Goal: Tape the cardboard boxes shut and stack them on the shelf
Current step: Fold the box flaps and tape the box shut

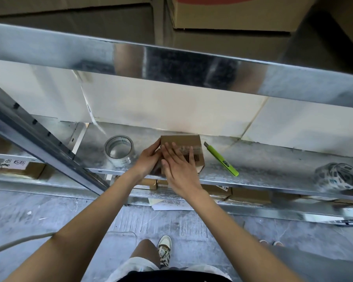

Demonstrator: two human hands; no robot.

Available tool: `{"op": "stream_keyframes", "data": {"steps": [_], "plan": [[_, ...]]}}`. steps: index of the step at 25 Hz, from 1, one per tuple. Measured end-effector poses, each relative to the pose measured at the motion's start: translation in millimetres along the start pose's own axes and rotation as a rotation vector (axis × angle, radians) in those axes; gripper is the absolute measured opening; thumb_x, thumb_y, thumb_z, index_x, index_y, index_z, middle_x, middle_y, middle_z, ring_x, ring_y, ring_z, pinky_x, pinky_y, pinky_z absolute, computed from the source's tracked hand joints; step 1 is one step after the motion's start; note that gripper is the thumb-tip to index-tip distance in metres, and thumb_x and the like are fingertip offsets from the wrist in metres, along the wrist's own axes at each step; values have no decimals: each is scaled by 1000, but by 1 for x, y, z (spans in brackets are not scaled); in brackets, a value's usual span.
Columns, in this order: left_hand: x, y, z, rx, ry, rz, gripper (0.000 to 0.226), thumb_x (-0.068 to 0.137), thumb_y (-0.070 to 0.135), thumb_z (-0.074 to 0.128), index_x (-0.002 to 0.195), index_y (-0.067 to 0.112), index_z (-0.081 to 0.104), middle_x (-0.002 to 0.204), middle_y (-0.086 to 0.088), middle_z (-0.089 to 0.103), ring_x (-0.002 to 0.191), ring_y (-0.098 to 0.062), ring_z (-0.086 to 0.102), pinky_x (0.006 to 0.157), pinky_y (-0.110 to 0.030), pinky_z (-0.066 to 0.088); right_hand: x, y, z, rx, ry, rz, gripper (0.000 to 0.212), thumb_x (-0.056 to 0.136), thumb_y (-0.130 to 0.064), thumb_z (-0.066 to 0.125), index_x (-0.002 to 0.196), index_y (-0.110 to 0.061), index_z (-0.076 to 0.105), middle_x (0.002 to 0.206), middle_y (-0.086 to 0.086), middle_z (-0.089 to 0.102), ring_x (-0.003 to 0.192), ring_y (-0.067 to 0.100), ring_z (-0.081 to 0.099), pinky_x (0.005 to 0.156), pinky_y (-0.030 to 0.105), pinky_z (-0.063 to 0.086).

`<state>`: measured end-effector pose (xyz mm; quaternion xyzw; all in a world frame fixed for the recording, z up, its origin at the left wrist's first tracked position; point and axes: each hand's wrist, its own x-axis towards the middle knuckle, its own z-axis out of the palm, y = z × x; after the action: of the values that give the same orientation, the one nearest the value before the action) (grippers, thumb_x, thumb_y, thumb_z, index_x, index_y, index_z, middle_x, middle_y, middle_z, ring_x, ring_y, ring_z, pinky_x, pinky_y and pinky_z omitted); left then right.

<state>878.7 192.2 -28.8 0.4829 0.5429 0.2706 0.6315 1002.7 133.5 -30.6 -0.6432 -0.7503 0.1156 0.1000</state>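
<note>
I am steadying a small cardboard box (181, 143) on the metal shelf (263, 167). My left hand (148, 159) is gripping its left side, fingers curled round the edge, while my right hand (178, 166) is pressing flat on its top with straight fingers. A clear tape roll (118, 150) is sitting just left of it, a green utility knife (221, 158) to the right.

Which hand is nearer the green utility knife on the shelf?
Right. The right hand lies flat on the cardboard box, just left of the green utility knife; the left hand grips the box's far-left side.
</note>
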Motion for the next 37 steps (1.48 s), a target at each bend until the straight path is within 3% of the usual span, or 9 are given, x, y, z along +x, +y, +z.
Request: {"op": "stream_keyframes", "data": {"steps": [5, 12, 15, 18, 21, 24, 26, 32, 37], "plan": [[2, 5, 4, 155, 41, 90, 46, 97, 0, 44, 141, 14, 43, 121, -1, 58, 109, -9, 52, 74, 1, 39, -7, 15, -4, -63, 0, 37, 66, 92, -40, -3, 150, -21, 23, 156, -10, 22, 144, 0, 4, 116, 41, -15], [2, 7, 6, 224, 50, 105, 45, 98, 3, 43, 140, 19, 44, 119, 6, 56, 110, -8, 50, 66, 7, 34, -29, 56, -21, -204, -22, 197, 74, 87, -41, -14, 152, -19, 16, 158, -6, 14, 147, 10, 8, 113, 42, -15], [2, 8, 5, 212, 45, 98, 44, 99, 5, 42, 140, 20, 44, 117, 5, 57, 108, -9, 51, 65, 6, 36, -23, 38, -12, 12, 6, 328, 64, 96, -38, -5, 152, -11, 13, 160, 1, 13, 147, 16, 10, 118, 37, 0], [-6, 14, 4, 135, 3, 30, 42, 100, 7, 41, 140, 21, 43, 105, 4, 61, 96, -13, 54, 68, -5, 43, -6, 41, -27, 625, 129, 642, 55, 104, -33, 24, 151, -6, 15, 154, 12, 28, 139, 27, 32, 112, 35, 27], [-18, 33, -1, -239, -109, -144, 44, 98, -2, 39, 132, 24, 49, 92, -2, 66, 79, -15, 64, 72, -33, 51, 15, 50, -63, 826, 35, 772, 52, 103, -40, 30, 138, -3, 43, 139, 13, 50, 120, 28, 51, 96, 31, 38], [-16, 56, -13, -549, -86, -74, 20, 96, 6, 45, 99, 13, 63, 118, -5, 64, 120, -21, 54, 98, -51, 44, 16, 48, -80, 964, 184, 673, 36, 98, -44, 44, 119, -15, 50, 115, 0, 59, 99, 16, 56, 77, 19, 40], [-13, 58, -19, -538, -57, -3, 11, 94, 18, 56, 100, 12, 63, 117, -7, 64, 122, -20, 53, 105, -52, 39, 11, 46, -73, 998, 310, 592, 25, 94, -33, 57, 101, -14, 43, 93, -6, 52, 92, 14, 54, 67, 13, 39], [1, 9, -27, 369, -131, 10, 119, 56, 32, 90, 150, 31, 16, 124, -11, 48, 108, -20, 57, 85, -26, 51, -24, 61, -13, 788, 148, 396, 72, 82, 6, 62, 141, -22, 31, 134, 2, 46, 114, 15, 52, 84, 15, 47], [16, -20, -26, 489, -246, 160, 142, 35, 42, 92, 145, 45, 3, 144, 12, 32, 129, -16, 43, 105, -39, 41, -42, 61, -1, 374, 105, 256, 72, 88, -13, 55, 151, -17, 21, 149, 7, 34, 134, 20, 34, 109, 39, 37]]}}
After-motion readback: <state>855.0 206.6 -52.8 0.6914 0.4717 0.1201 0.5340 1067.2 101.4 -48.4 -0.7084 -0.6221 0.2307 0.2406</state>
